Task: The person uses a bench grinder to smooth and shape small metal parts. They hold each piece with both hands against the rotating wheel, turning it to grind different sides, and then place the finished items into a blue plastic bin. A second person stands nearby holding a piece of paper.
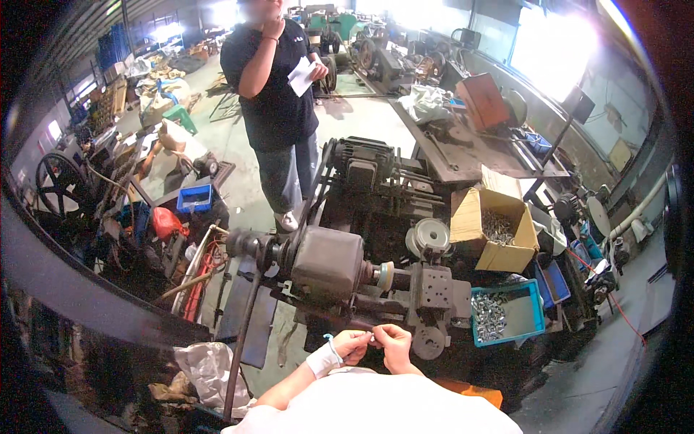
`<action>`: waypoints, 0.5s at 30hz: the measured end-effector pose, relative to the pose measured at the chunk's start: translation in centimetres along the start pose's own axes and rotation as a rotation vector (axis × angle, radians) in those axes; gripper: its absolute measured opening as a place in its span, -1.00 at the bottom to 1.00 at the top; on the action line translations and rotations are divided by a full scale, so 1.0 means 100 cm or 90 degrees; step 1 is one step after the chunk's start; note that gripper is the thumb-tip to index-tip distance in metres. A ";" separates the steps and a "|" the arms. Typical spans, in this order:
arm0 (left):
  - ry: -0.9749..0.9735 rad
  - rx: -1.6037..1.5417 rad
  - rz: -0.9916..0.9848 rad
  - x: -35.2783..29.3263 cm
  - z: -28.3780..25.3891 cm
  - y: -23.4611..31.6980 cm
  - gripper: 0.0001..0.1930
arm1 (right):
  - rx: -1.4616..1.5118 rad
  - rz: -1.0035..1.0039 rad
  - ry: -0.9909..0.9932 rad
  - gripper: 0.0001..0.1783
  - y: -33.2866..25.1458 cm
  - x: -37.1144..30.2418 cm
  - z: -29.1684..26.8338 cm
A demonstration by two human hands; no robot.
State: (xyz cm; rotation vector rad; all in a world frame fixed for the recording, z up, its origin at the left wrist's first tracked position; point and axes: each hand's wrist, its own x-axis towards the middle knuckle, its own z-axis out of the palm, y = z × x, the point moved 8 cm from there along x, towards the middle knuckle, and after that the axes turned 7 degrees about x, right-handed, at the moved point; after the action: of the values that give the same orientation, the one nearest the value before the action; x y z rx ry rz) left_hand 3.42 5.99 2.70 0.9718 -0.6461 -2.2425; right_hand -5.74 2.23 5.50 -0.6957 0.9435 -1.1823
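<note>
My left hand [350, 346] and my right hand [392, 347] meet in front of my body, close to the near side of a lathe-like machine [329, 260]. Both are closed in a pinch, fingertips together around a small metal part [372, 338]. Most of that part is hidden by the fingers, so its shape cannot be made out. A pale cuff and a light blue band circle my left wrist. Just beyond the hands are the machine's spindle [383, 275] and a dark block with holes [436, 291]. A turquoise tray [533, 315] of small shiny metal parts stands to the right.
Behind the tray, an open cardboard box [499, 253] holds many small metal pieces. A long dark lever [242, 347] rises left of my arm, beside a white plastic bag [208, 372]. Across the machine stands a person [278, 101] holding paper. A steel bench [463, 148] lies at far right.
</note>
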 end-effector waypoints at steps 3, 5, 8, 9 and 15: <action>-0.003 -0.006 -0.001 0.003 -0.002 -0.004 -0.73 | -0.012 0.003 0.010 -0.90 -0.002 -0.002 0.001; -0.004 -0.006 0.002 0.005 -0.006 -0.007 -0.73 | -0.018 0.007 0.012 -0.90 -0.002 -0.002 0.001; -0.003 -0.009 -0.001 0.003 -0.007 -0.007 -0.74 | -0.038 0.003 0.010 -0.90 0.000 0.001 0.001; -0.008 -0.014 -0.006 0.001 -0.005 -0.003 -0.75 | -0.055 -0.007 0.012 -0.90 0.001 0.003 0.001; -0.031 -0.022 -0.012 0.003 -0.005 -0.006 -0.78 | -0.041 0.011 0.032 -0.90 0.004 -0.001 -0.003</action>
State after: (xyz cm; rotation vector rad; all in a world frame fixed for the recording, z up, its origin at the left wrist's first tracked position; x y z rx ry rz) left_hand 3.45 6.14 1.86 0.9128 -0.6190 -2.2926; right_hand -5.82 2.42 5.00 -0.7105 1.0322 -1.1634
